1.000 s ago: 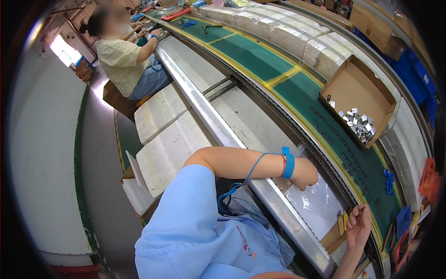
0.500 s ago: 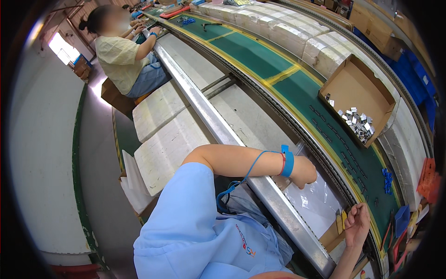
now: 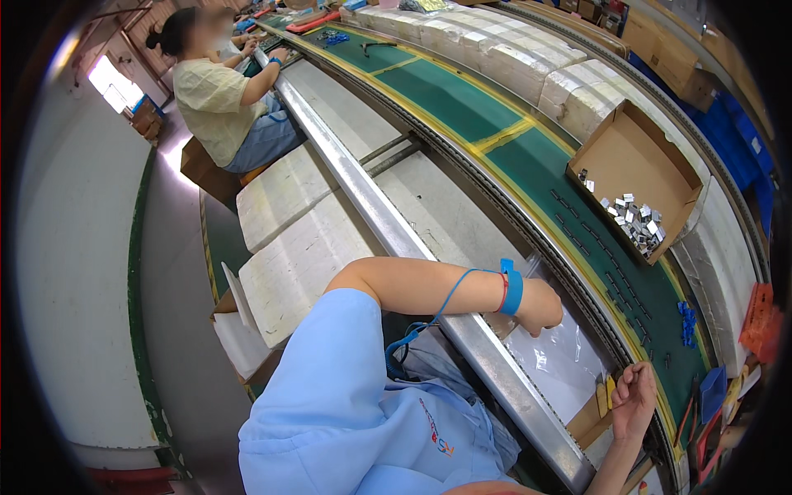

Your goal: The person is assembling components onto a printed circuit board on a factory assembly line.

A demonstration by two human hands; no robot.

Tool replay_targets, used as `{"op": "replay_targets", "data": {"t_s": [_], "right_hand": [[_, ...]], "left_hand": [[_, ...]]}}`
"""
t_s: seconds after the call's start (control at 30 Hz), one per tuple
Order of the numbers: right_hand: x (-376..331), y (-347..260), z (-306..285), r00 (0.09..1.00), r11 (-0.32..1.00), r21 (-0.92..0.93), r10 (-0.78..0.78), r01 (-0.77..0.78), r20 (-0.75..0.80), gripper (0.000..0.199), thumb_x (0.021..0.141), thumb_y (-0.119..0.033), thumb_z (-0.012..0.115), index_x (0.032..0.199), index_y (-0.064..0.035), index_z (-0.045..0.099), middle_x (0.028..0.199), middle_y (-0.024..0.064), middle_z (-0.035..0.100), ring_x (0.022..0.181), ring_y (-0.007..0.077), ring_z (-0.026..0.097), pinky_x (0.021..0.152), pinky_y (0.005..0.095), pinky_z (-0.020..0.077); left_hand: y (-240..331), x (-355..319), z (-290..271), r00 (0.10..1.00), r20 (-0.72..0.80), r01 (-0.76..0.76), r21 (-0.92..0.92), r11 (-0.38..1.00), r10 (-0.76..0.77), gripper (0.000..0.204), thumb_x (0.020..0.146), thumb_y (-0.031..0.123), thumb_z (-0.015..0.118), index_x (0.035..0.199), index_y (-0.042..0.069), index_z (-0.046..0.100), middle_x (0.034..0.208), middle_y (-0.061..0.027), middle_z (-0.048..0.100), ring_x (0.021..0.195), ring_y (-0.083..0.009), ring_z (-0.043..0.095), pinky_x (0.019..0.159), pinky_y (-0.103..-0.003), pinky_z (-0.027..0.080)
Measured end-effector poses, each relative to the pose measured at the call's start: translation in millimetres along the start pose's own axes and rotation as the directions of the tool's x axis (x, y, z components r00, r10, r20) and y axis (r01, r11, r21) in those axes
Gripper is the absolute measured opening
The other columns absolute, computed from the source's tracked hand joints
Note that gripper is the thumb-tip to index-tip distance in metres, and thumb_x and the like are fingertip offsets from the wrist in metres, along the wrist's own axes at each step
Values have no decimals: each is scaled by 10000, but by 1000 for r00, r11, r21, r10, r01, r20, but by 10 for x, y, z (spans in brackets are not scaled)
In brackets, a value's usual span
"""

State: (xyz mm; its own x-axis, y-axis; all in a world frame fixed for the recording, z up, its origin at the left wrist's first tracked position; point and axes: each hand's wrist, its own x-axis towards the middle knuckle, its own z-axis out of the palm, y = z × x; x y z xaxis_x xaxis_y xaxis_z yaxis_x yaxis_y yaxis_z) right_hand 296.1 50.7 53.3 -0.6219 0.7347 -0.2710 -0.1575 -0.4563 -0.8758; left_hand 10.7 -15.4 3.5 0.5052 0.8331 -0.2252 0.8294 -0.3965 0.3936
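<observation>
My left hand is closed, its back turned toward me, above a clear plastic bag or sheet with a pale surface under it. Its fingertips are hidden, so whatever they hold does not show. A blue wrist strap with a coiled cord sits on that wrist. At the inner edge of the conveyor, my right hand rests palm up with its fingers curled in, nothing visible in them. Beside it are small yellow pieces by a cardboard edge.
Rows of small dark parts lie on the green conveyor belt. A cardboard tray holding several small silvery pieces straddles its far side. Blue parts lie nearby. A metal rail crosses before me. Another person sits farther up the line.
Both my hands stay where they were. Farther up the line, the other person's head has shifted slightly, and part of another person shows behind it.
</observation>
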Motion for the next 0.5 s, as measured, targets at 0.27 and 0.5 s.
{"op": "replay_targets", "data": {"t_s": [0.27,0.5], "right_hand": [[4,3,14,1000,1000,-16,-2,2,-9,171,958,-258,479,931,-89,478,765,-6,454,546,46,376,445,173,314],[-2,5,3,1000,1000,-26,-3,3,10,174,953,-260,487,938,-87,474,771,-6,448,553,43,378,446,171,315]], "left_hand": [[-8,8,10,1000,7,9,-2,1000,-9,244,713,224,697,825,15,642,779,-166,642,791,-355,628,660,-450,487],[-19,25,32,999,1,32,5,999,-32,266,690,245,696,862,41,695,832,-168,668,820,-343,641,697,-446,504]]}}
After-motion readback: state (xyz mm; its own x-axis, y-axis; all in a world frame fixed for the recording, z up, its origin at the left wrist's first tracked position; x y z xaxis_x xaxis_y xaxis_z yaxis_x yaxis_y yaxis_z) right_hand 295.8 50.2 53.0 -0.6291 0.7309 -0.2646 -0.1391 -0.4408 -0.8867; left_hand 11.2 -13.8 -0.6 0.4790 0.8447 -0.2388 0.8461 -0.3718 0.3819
